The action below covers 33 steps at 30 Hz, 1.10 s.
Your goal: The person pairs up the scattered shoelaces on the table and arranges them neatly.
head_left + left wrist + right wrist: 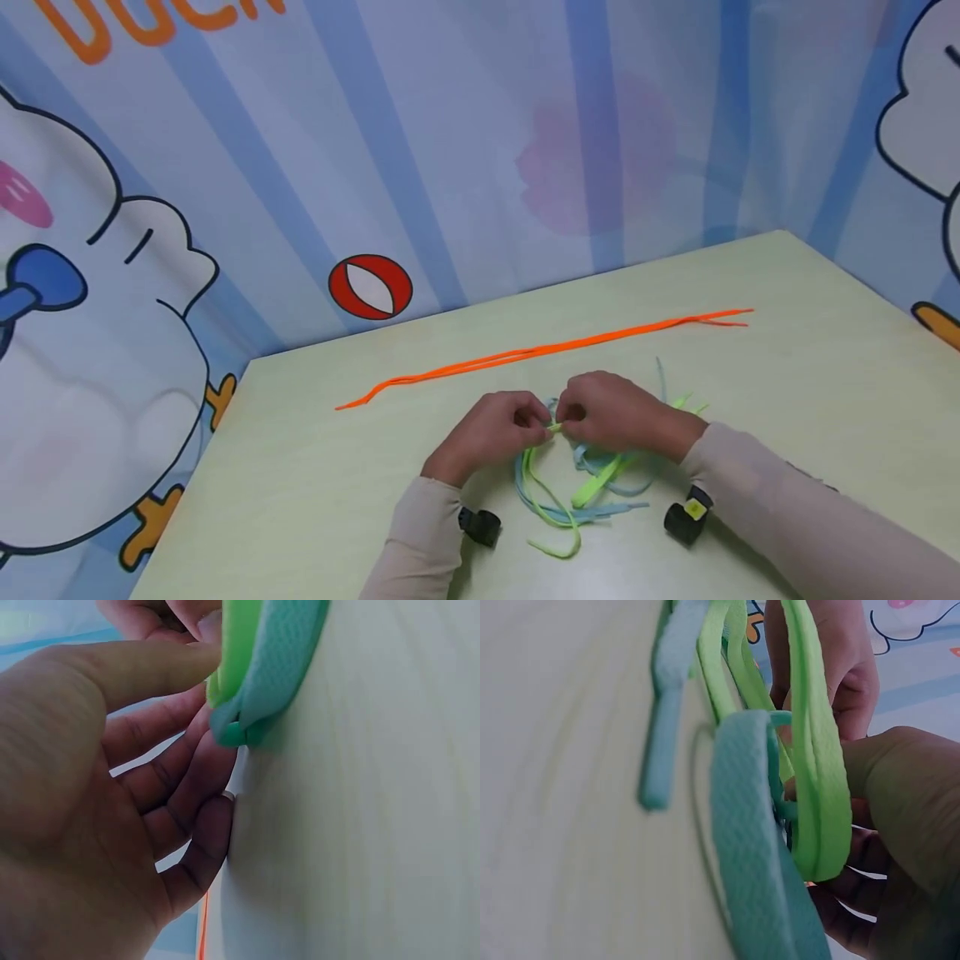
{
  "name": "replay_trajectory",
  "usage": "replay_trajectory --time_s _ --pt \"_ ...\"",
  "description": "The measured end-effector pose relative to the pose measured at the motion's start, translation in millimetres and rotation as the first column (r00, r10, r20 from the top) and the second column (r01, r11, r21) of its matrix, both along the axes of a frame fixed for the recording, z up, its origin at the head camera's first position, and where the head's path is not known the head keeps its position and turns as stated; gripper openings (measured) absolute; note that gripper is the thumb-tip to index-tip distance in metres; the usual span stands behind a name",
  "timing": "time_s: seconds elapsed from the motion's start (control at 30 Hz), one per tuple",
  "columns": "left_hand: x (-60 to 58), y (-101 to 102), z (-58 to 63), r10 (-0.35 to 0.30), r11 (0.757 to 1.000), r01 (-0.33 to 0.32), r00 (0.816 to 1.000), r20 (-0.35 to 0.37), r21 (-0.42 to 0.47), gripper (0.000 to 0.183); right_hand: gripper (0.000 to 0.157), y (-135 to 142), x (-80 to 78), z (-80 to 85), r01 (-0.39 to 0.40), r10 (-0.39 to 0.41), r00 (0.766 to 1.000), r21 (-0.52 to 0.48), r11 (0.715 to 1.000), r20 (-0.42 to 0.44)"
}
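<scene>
Near the front of the table, my left hand (495, 429) and right hand (618, 412) meet over a lime-green shoelace (596, 486) and a light-blue shoelace (536, 504). Thumb and fingers of each hand pinch the green lace where the hands come together. In the left wrist view, the green lace (238, 645) and the textured blue lace (292, 656) run together at the left fingertips. A wide green loop (817, 780) hangs by the right hand's fingers in the right wrist view, beside a blue strand (742, 817). The pinched spot is partly hidden by fingers.
An orange shoelace (585, 342), doubled along its length, stretches across the table (300, 483) beyond the hands. Loose lace ends lie below and right of the hands. A cartoon-printed wall (480, 150) rises behind the table. Black wrist cameras (480, 527) hang under both wrists.
</scene>
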<state>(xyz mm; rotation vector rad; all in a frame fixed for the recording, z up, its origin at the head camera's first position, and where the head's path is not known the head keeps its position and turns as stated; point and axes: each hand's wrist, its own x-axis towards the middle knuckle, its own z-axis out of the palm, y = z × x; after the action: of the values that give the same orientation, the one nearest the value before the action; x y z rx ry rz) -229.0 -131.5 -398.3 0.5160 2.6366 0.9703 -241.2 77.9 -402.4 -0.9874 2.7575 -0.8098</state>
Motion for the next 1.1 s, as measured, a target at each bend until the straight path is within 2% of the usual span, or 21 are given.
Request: replay_trajectory --time_s 0.37,0.8,1.1 --pt "-0.5 -0.5 -2.0 0.001 1.0 -0.002 1.0 0.02 0.011 0.004 0.009 9.4 -0.9 -5.1 0.035 -0.021 0.995 -0.143 0.989 0.099" --pt "-4.5 -8.4 0.3 0.016 0.996 -0.02 0.999 0.049 0.085 0.014 0.013 10.8 -5.2 -4.8 -0.01 0.031 0.993 -0.174 0.985 0.114" --pt "-2.6 -10.7 -3.1 0.025 0.992 -0.035 0.997 0.079 0.125 0.017 0.013 11.0 -2.8 -8.5 0.002 0.024 0.992 -0.202 0.979 0.125"
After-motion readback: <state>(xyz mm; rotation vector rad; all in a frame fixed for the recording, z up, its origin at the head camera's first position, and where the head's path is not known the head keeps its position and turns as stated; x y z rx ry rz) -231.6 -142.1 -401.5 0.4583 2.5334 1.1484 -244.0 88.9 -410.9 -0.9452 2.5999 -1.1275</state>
